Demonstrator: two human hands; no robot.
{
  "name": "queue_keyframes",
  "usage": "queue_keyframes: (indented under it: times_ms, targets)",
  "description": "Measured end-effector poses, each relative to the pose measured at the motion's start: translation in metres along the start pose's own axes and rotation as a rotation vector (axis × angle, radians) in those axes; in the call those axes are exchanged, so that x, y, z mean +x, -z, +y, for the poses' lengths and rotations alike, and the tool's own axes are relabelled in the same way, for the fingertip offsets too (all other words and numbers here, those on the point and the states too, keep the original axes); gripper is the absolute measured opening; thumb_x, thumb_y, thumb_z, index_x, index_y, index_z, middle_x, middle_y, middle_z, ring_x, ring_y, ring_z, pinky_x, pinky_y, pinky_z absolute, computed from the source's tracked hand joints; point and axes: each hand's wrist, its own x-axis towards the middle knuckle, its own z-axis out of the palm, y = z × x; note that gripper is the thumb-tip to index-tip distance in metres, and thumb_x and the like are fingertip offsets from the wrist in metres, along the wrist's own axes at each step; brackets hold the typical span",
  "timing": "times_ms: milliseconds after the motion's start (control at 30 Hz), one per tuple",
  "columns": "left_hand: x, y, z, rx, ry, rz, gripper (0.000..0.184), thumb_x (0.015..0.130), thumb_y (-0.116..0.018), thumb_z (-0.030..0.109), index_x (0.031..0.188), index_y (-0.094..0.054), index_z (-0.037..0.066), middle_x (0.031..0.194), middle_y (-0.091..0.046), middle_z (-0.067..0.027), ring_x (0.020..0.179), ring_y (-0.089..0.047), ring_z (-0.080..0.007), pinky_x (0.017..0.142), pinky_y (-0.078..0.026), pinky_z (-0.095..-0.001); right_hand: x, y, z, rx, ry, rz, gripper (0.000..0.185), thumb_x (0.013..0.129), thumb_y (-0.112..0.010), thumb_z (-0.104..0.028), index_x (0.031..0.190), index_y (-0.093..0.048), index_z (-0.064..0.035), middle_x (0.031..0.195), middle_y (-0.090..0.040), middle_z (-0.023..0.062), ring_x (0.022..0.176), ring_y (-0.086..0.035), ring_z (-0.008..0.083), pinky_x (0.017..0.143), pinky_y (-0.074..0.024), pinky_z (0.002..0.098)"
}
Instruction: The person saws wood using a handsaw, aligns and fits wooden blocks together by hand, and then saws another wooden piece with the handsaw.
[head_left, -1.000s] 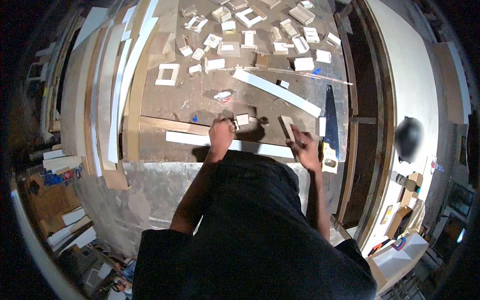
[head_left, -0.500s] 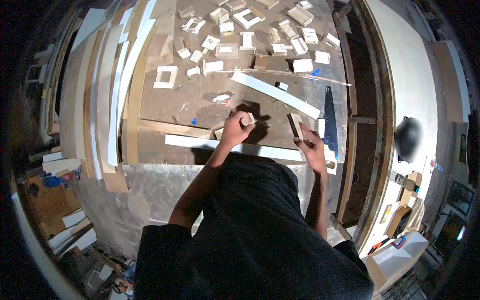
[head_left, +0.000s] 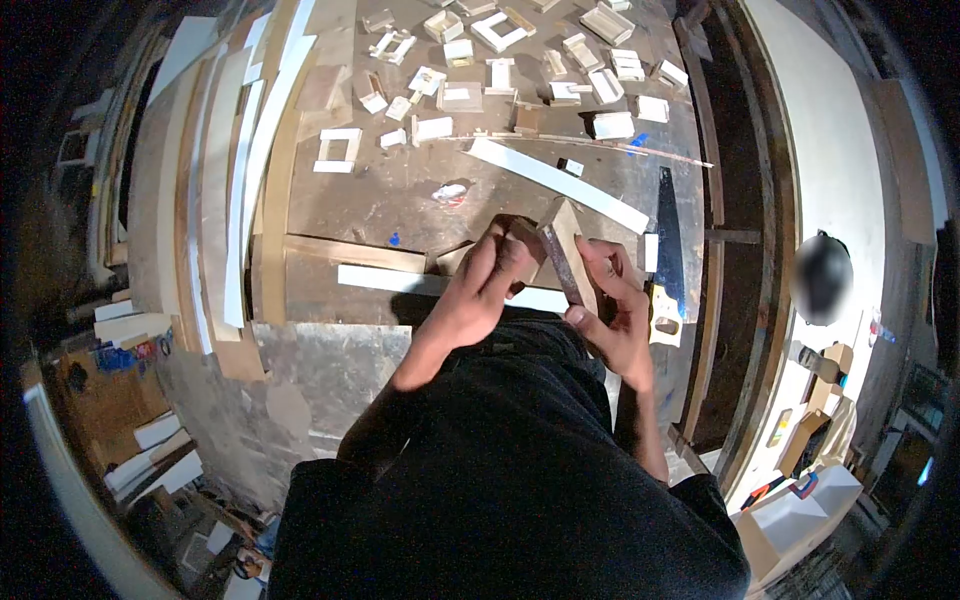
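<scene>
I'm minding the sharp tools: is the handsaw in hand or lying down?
Lying down: the handsaw rests on the table, while the right hand grips a wooden block.

Left hand (head_left: 474, 298): grip obscured, contents unclear. White strip (head_left: 385, 281): mid-length hidden behind that hand. Dark round object (head_left: 824, 277), far right: blurred, unidentified. Wooden pieces (head_left: 545, 4): cropped at upper edge.

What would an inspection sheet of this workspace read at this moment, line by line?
Surface: brown worktop, scuffed.
Job's things: wooden block, held tilted.
Clutter: small wooden pieces scattered over the far side; white strip lying diagonally; handsaw at right.
Hands: right hand grips the block; left hand beside it, fingers curled, contents unclear.
Cables: nothing seen on the worktop.
Surroundings: long boards at left; open box lower right.
</scene>
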Motion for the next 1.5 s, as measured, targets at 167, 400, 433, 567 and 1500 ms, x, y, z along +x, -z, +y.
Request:
queue_keyframes:
  times_ms: [167, 400, 433, 567, 1500]
  targets:
    - [0.002, 0.009, 0.056, -0.074, -0.011, -0.092, 0.032, 0.104, -0.054, 0.024, 0.118, -0.048, -0.004, 0.105, -0.059, -0.0132, 0.097, -0.055, -0.0159, 0.084, -0.046, -0.0313, 0.004, 0.002, -0.007, 0.017, -0.017, -0.026, 0.069, 0.075, -0.080, -0.018, 0.138, -0.058, 0.0005, 0.127, -0.050, 0.0151, 0.123, -0.048, 0.0261, 0.106, -0.0363, 0.0360]
    - [0.001, 0.007, 0.045, -0.476, -0.083, -0.035, 0.033, 0.094, -0.069, 0.008, 0.122, -0.053, -0.002, 0.106, -0.060, -0.0066, 0.090, -0.056, -0.0068, 0.074, -0.048, -0.0225, 0.008, 0.010, -0.011, -0.064, -0.122, 0.016, 0.065, 0.079, -0.078, -0.014, 0.138, -0.057, 0.0011, 0.125, -0.046, 0.0107, 0.121, -0.049, 0.0234, 0.104, -0.0390, 0.0314]
    - [0.002, 0.007, 0.044, -0.460, -0.187, 0.010, 0.036, 0.090, -0.072, 0.004, 0.121, -0.055, -0.002, 0.107, -0.061, -0.0064, 0.091, -0.058, -0.0068, 0.074, -0.049, -0.0225, 0.009, 0.013, -0.012, -0.014, -0.098, 0.041, 0.064, 0.079, -0.078, -0.013, 0.138, -0.057, 0.0009, 0.124, -0.047, 0.0109, 0.120, -0.049, 0.0232, 0.102, -0.0398, 0.0312]
    - [0.006, 0.015, 0.047, -0.279, -0.416, 0.089, 0.036, 0.078, -0.080, -0.002, 0.111, -0.067, -0.001, 0.107, -0.062, -0.0078, 0.091, -0.063, -0.0104, 0.074, -0.052, -0.0244, 0.004, 0.020, -0.018, 0.098, 0.035, 0.012, 0.069, 0.077, -0.079, -0.021, 0.138, -0.057, 0.0004, 0.127, -0.048, 0.0150, 0.120, -0.049, 0.0253, 0.102, -0.0398, 0.0328]
    - [-0.014, 0.021, 0.064, 0.036, -0.843, 0.151, 0.022, 0.063, -0.084, -0.004, 0.080, -0.074, 0.006, 0.084, -0.070, -0.0063, 0.081, -0.068, -0.0234, 0.085, -0.055, -0.0439, -0.016, 0.027, -0.001, 0.212, 0.026, -0.214, 0.066, 0.071, -0.080, -0.021, 0.131, -0.063, 0.0008, 0.122, -0.058, 0.0149, 0.115, -0.055, 0.0266, 0.103, -0.0391, 0.0360]
